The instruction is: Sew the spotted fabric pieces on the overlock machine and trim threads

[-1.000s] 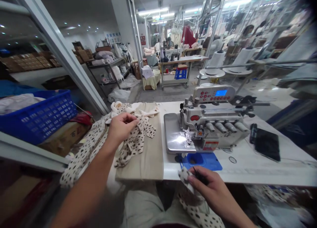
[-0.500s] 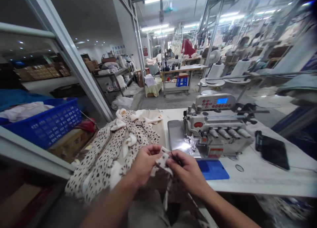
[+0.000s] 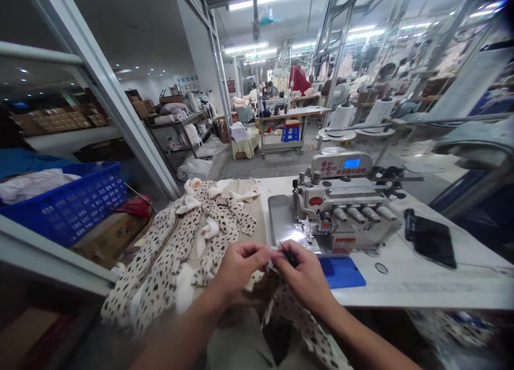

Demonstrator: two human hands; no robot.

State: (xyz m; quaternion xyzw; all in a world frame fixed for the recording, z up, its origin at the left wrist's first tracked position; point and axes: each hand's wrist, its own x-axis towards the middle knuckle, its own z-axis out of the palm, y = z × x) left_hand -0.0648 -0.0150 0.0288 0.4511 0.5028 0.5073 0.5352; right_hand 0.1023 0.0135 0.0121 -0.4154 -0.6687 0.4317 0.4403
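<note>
My left hand (image 3: pixel 240 265) and my right hand (image 3: pixel 304 273) meet at the table's front edge, both pinched on a piece of cream fabric with black spots (image 3: pixel 295 311) that hangs down toward my lap. A small dark tool (image 3: pixel 288 255) sticks up from my right hand's fingers. A heap of the same spotted fabric (image 3: pixel 188 241) lies on the table to the left of my hands and spills over its edge. The overlock sewing machine (image 3: pixel 341 212) stands just behind my right hand.
A blue plastic crate (image 3: pixel 76 204) with cloth sits at the left on cardboard boxes. A blue mat (image 3: pixel 343 265) lies before the machine, and a black phone (image 3: pixel 431 241) to its right. Thread cones, tables, shelves and other workers fill the hall behind.
My left hand left the fabric heap and came over to my right hand. My right hand lifted the spotted piece from my lap to the table edge, where both now pinch it.
</note>
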